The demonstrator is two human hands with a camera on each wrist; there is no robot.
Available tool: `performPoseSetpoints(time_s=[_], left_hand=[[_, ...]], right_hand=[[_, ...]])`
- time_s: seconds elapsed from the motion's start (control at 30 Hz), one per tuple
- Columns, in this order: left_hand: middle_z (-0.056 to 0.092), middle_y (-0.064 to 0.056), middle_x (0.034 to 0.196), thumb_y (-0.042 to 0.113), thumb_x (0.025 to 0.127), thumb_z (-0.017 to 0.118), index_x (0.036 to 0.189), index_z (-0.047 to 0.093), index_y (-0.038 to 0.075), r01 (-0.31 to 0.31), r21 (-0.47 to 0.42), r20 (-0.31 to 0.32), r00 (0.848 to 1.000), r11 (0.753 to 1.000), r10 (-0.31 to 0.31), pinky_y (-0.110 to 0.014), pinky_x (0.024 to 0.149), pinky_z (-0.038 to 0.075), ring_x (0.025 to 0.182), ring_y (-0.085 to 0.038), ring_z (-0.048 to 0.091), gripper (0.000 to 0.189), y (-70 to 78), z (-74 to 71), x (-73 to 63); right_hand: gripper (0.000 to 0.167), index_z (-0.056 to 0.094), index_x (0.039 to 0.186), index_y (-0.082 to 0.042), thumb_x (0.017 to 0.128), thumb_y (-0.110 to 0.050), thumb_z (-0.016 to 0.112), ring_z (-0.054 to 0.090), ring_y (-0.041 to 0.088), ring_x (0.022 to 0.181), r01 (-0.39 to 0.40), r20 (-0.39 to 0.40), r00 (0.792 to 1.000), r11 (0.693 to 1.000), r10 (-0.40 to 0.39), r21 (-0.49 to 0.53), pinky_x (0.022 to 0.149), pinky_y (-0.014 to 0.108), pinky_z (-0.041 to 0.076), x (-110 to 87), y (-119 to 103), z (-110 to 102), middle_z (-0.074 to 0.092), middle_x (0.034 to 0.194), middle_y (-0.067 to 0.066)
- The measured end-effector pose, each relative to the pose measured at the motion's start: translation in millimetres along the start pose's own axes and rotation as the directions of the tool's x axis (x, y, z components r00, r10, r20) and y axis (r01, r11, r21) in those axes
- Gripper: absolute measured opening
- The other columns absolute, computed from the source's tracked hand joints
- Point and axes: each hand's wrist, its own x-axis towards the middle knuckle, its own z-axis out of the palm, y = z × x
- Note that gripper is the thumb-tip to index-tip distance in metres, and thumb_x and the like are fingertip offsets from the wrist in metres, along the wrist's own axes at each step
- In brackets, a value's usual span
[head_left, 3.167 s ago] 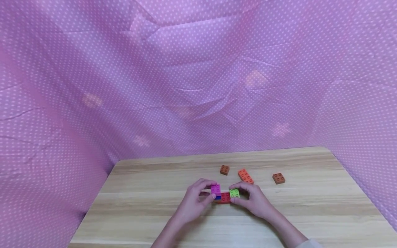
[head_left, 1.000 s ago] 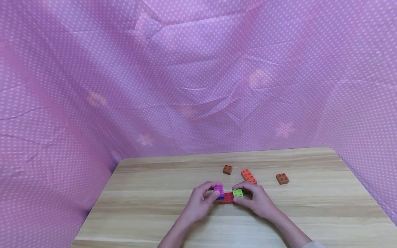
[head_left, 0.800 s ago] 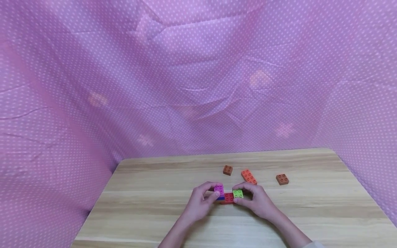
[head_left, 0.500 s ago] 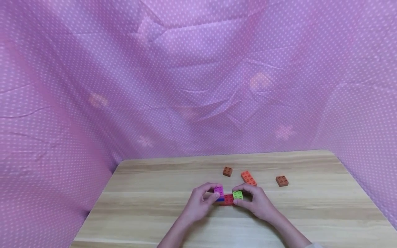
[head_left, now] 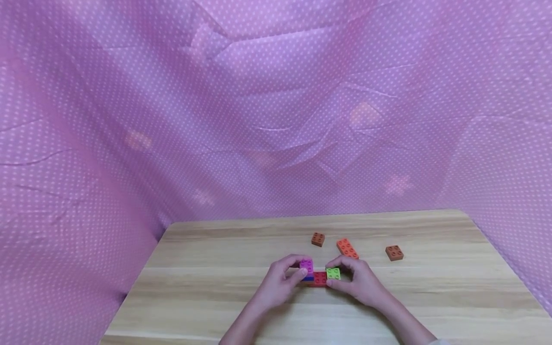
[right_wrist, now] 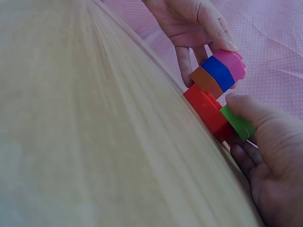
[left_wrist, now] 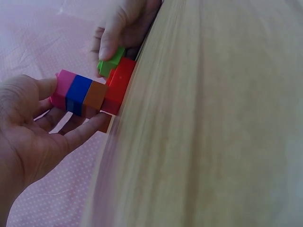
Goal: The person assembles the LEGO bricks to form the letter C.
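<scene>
One pink dotted cloth (head_left: pixel 276 105) fills upper frame, wood desk (head_left: pixel 194 287) below. Left hand (head_left: pixel 276 285) and right hand (head_left: pixel 361 282), lower centre, each pinching a small brick. Red brick (head_left: pixel 320 278) between them on desk; orange brick (head_left: pixel 347 248) just above right hand. Magenta brick (head_left: pixel 306 265) (left pinch) on blue brick (left_wrist: pixel 79 91) on brown brick (left_wrist: pixel 94 97), stacked at red's left end; lime brick (head_left: pixel 333 273) (right pinch) at its right end; loose brown bricks (head_left: pixel 318 239) flank orange.
</scene>
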Motion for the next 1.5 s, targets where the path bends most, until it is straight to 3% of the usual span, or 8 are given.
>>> performPoseSetpoints(time_s=[0.17,0.33,0.53,0.67,0.83,1.07,1.3,1.5], left_hand=[[0.072,0.005,0.124,0.022,0.105,0.067,0.135,0.069,0.017,0.011,0.002,0.025,1.0,1.0,-0.011,-0.038,0.109,0.053,0.121,-0.017,0.065,0.031,0.8,3.6,0.7],[0.073,0.003,0.127,0.024,0.105,0.068,0.136,0.069,0.015,0.001,-0.021,0.086,0.996,1.0,0.001,-0.032,0.104,0.055,0.121,-0.017,0.067,0.033,-2.9,-2.3,2.0],[0.07,-0.006,0.137,0.031,0.111,0.056,0.141,0.065,0.015,-0.009,-0.042,0.12,0.993,0.999,0.014,-0.039,0.109,0.053,0.125,-0.022,0.067,0.035,-14.6,-18.3,21.8],[0.067,-0.012,0.141,0.028,0.11,0.058,0.144,0.062,0.014,-0.005,0.022,0.086,0.996,1.0,0.003,-0.043,0.113,0.05,0.128,-0.023,0.065,0.037,-24.7,-27.1,42.6],[0.065,-0.018,0.141,0.019,0.106,0.065,0.145,0.059,0.004,-0.057,0.109,0.087,0.995,0.992,0.048,-0.045,0.112,0.051,0.127,-0.029,0.065,0.042,-36.0,-31.3,68.4],[0.063,-0.009,0.147,0.022,0.103,0.071,0.15,0.056,0.009,-0.062,0.203,0.157,0.987,0.977,0.03,-0.044,0.116,0.048,0.135,-0.027,0.061,0.051,-38.3,-20.3,94.9],[0.062,-0.002,0.148,0.023,0.097,0.078,0.149,0.059,0.015,-0.055,0.354,0.182,0.983,0.934,-0.012,-0.038,0.118,0.045,0.137,-0.018,0.057,0.055,-33.5,-7.8,105.7],[0.065,-0.003,0.144,0.017,0.096,0.078,0.142,0.065,0.014,-0.094,0.415,0.183,0.983,0.905,0.019,-0.039,0.119,0.044,0.135,-0.02,0.058,0.048,-35.6,-2.6,107.8]], right_hand=[[0.033,0.074,0.114,-0.018,0.086,-0.027,0.089,0.067,0.015,0.105,-0.001,0.012,1.0,1.0,0.001,0.022,0.097,0.028,0.053,-4.0,1,-3,0.076,0.111,-0.006],[0.033,0.074,0.114,-0.017,0.086,-0.025,0.089,0.068,0.016,0.107,0.005,0.026,1.0,0.999,-0.006,0.041,0.098,0.028,0.053,-6.3,1,-3,0.076,0.113,-0.003],[0.034,0.074,0.114,-0.017,0.085,-0.025,0.089,0.067,0.016,0.11,0.003,0.021,1.0,0.999,-0.004,0.038,0.102,0.029,0.052,-6.9,0,-4,0.076,0.114,-0.003],[0.034,0.074,0.115,-0.015,0.085,-0.023,0.089,0.068,0.016,0.111,-0.003,0.032,0.999,0.998,0.001,0.062,0.103,0.027,0.052,-9.0,1,-2,0.076,0.116,-0.001],[0.033,0.074,0.115,-0.016,0.086,-0.019,0.088,0.068,0.017,0.112,0.011,0.05,0.999,0.997,-0.015,0.075,0.104,0.025,0.052,-10.5,2,-2,0.076,0.117,0.0],[0.033,0.073,0.114,-0.015,0.085,-0.015,0.088,0.068,0.017,0.113,0.019,0.062,0.998,0.997,-0.024,0.079,0.105,0.024,0.05,-10.8,1,-5,0.075,0.117,0.004],[0.031,0.073,0.113,-0.015,0.085,-0.016,0.088,0.068,0.018,0.113,-0.009,0.081,0.997,0.993,-0.001,0.118,0.104,0.023,0.05,-10.9,-1,-4,0.075,0.116,0.006],[0.031,0.073,0.112,-0.014,0.085,-0.016,0.088,0.068,0.017,0.111,-0.005,0.066,0.998,0.995,-0.002,0.101,0.103,0.024,0.05,-11.0,-1,-6,0.076,0.115,0.004]])
